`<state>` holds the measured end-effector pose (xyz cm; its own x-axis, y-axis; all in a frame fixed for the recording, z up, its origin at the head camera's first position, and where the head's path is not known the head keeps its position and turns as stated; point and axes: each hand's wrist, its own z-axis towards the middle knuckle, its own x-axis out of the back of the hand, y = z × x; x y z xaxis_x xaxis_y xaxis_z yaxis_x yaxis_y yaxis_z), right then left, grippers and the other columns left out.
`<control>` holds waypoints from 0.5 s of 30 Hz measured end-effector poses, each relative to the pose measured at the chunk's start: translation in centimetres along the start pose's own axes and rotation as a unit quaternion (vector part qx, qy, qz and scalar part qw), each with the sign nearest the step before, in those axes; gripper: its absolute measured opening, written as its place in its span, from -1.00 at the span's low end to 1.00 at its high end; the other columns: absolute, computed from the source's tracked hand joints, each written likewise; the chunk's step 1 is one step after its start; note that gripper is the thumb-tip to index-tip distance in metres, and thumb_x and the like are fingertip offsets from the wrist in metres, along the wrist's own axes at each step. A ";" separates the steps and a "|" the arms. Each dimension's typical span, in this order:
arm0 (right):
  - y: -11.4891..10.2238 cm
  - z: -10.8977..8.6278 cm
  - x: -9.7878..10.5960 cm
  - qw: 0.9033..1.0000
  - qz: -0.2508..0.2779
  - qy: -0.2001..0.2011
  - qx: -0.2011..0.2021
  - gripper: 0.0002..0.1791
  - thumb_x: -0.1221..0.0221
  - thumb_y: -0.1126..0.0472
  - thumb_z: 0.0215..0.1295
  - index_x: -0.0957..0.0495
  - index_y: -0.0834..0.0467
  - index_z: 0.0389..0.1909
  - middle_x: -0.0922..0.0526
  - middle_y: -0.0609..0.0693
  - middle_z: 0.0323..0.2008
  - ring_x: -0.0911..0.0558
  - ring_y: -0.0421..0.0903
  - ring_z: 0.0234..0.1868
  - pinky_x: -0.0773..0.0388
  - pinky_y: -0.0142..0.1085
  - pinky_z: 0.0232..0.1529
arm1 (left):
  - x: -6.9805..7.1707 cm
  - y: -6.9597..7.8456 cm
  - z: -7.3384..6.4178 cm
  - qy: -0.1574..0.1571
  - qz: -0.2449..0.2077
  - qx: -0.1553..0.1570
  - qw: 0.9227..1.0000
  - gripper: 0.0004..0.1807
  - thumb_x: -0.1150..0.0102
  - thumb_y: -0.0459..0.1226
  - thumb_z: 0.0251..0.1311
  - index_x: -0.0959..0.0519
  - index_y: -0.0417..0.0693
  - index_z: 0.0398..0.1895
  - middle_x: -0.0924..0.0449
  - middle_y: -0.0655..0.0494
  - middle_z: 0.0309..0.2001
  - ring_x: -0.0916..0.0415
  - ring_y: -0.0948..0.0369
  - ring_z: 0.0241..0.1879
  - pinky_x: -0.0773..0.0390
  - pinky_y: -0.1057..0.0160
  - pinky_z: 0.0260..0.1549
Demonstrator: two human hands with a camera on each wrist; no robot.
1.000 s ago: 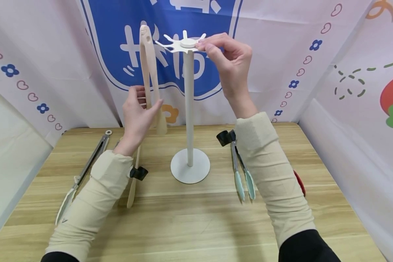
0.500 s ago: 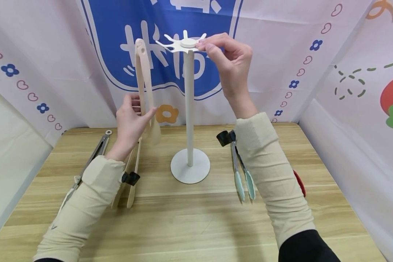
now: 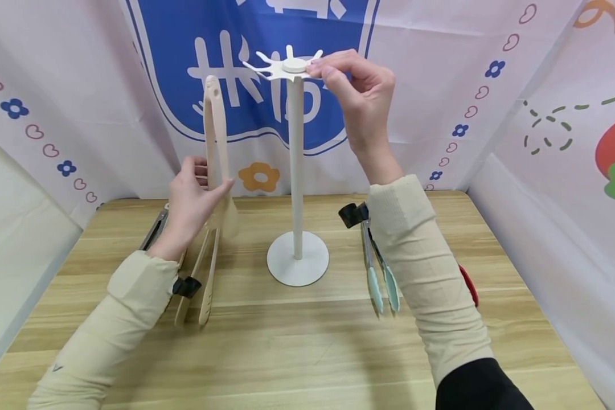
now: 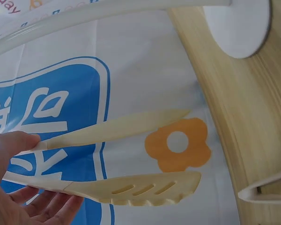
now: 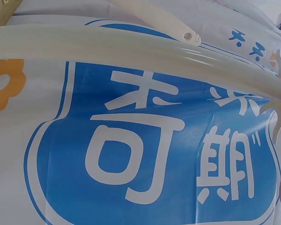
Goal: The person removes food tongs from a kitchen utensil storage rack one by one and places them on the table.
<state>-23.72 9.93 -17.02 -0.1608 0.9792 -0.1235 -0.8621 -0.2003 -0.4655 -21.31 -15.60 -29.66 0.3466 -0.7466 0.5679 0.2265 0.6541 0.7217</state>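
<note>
My left hand [image 3: 192, 199] holds beige tongs [image 3: 216, 122] upright, hinge end up, left of a white hanging stand [image 3: 297, 171]. In the left wrist view, my thumb lies on one arm of the tongs and my fingers under the other; the slotted tip [image 4: 145, 188] and the plain tip stand apart. My right hand [image 3: 364, 97] pinches the edge of the stand's spoked top [image 3: 293, 67], hiding its right-hand hooks. No tongs hang on the hooks in sight. The right wrist view shows the stand's pole [image 5: 131, 49] and the holed hinge end of the beige tongs [image 5: 189, 36].
Another pair of beige tongs [image 3: 208, 287] lies on the table [image 3: 297, 353] below my left hand. Metal tongs [image 3: 154, 229] show partly behind the left arm. Tongs with mint tips [image 3: 374, 290] lie beside my right sleeve, and a red item [image 3: 469, 286] peeks out beyond it.
My left hand has moved left and down with the beige tongs, away from the stand's top, uncovering more of the tongs on the table. My right hand has stayed in place.
</note>
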 end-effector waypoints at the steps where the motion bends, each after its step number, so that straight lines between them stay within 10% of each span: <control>1: 0.0 0.0 0.0 1.000 -0.001 0.000 0.000 -0.84 -0.02 0.50 0.05 -0.57 0.48 -0.52 -0.64 -0.16 -0.51 -0.55 -0.07 -0.29 -0.52 -0.20 -0.12 | 0.2 -0.1 -0.1 -0.002 0.005 0.002 1.000 -0.43 -0.27 -0.14 0.03 -0.30 -0.26 0.02 -0.49 -0.18 -0.17 -0.50 0.03 -0.18 -0.56 0.10 -0.21; 15: -0.1 0.0 0.0 1.000 -0.010 0.002 -0.001 -0.84 -0.03 0.49 0.06 -0.57 0.48 -0.52 -0.64 -0.16 -0.51 -0.56 -0.08 -0.30 -0.53 -0.21 -0.13 | 2.9 -0.9 -1.4 -0.024 0.044 0.029 0.998 -0.35 -0.25 -0.03 0.02 -0.29 -0.26 0.04 -0.48 -0.19 -0.15 -0.49 -0.02 -0.16 -0.49 0.12 -0.27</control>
<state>-23.64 9.91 -16.99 -0.1420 0.9827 -0.1187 -0.8645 -0.1815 -0.4688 -19.23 -18.18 -29.28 0.3186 -0.6924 0.6474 0.1428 0.7102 0.6894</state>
